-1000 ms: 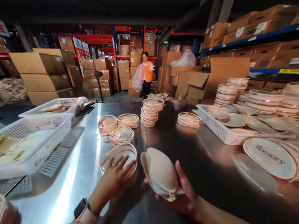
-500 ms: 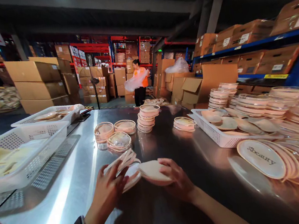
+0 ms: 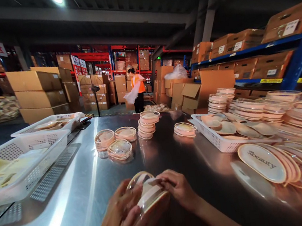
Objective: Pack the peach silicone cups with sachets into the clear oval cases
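Observation:
Tilted up in front of me is a rounded pouch (image 3: 157,200) with a clear face, a pale rim and pinkish sides. White, flat material shows through its face. My left hand (image 3: 122,213) is closed around its left side, fingers across the clear face. At the upper right edge, my right hand (image 3: 180,189) pinches a pale flat piece (image 3: 153,183); its far end and how far it sits inside the pouch are hard to make out. Beyond my hands, similar pouches (image 3: 120,150) lie in a small group, beside a short stack of pouches (image 3: 145,125).
Left stands a white perforated basket (image 3: 58,143) with yellow and white packets. Another white basket (image 3: 215,139) on the right holds pale round pieces. Many pouches (image 3: 262,162) fan out beside it on the metal table (image 3: 76,201). A person (image 3: 137,88) stands beyond, near cartons.
The pale round pad is no longer apart in my right hand, which now pinches at the pouch's edge. The pouch has moved nearer and tilted up. The person beyond has turned and lowered the plastic sheet.

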Tool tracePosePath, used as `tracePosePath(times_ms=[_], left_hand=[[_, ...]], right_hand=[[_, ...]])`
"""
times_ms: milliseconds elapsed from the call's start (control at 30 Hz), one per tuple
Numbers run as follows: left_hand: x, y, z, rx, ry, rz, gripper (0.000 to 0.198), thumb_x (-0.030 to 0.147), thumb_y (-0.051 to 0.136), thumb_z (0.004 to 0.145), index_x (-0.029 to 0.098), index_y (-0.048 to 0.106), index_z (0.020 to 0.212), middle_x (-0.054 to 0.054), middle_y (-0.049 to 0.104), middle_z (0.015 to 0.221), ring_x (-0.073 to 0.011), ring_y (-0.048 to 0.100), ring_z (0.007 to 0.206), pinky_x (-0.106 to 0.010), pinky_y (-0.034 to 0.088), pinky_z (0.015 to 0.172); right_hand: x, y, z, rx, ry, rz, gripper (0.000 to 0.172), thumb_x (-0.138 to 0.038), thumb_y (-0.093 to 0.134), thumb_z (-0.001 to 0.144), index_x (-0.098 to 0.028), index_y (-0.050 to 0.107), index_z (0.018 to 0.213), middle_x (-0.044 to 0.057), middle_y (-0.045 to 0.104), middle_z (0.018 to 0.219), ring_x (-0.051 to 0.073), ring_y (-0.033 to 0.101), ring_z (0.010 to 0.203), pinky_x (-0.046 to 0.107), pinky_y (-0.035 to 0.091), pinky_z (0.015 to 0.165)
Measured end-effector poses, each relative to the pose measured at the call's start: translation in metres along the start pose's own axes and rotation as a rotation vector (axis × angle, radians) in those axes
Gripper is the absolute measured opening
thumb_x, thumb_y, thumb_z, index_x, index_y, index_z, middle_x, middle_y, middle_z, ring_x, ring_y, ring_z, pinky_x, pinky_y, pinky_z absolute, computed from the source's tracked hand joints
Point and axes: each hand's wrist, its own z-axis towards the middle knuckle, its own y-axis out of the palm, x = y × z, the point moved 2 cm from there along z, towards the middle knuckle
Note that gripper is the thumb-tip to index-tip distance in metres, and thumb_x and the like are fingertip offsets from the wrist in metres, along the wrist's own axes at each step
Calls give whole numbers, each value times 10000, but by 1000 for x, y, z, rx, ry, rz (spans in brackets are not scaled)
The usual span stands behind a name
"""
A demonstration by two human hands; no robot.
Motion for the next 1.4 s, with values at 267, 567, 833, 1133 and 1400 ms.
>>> tracePosePath(times_ms=[267,567,833,1133,1400], left_hand=[[-34,9,-13,-69,91,-121,761,731,239,941,293,423,1535,-120,518,1527,-342,478,1400,-534,335,1203],[-15,-1,1,-313,117,-297,865,845,374,835,295,479,1494,-191,499,1509,-370,531,1349,-498,466,1088],[-36,-4,-6,-293,-21,-309,604,619,481,938,309,530,1455,-158,427,1569,-352,476,1408,-508,432,1136],[-55,35,-6,-115,-581,-625,931,298,799,707,205,360,1522,-159,482,1541,-338,466,1413,-515,347,1207],[-28,36,2,266,-834,-1047,830,416,910,543,214,579,1278,-94,728,1182,-339,668,1125,-432,564,957]], right_hand=[[8,14,-1,11,242,178,224,-362,605,865,-208,766,848,54,748,821,240,672,794,321,511,724],[18,7,-7,-148,51,-117,260,-191,555,820,-241,767,961,86,786,940,266,722,856,355,530,786],[40,30,-9,-420,222,52,144,-204,540,724,-176,648,634,-5,678,637,182,601,620,261,447,583],[44,5,-4,329,8,-16,145,-365,644,858,-239,686,917,72,751,927,223,710,846,369,560,829],[20,62,-25,-125,743,1039,588,-737,731,699,-221,675,974,56,728,911,221,705,804,327,534,711]])
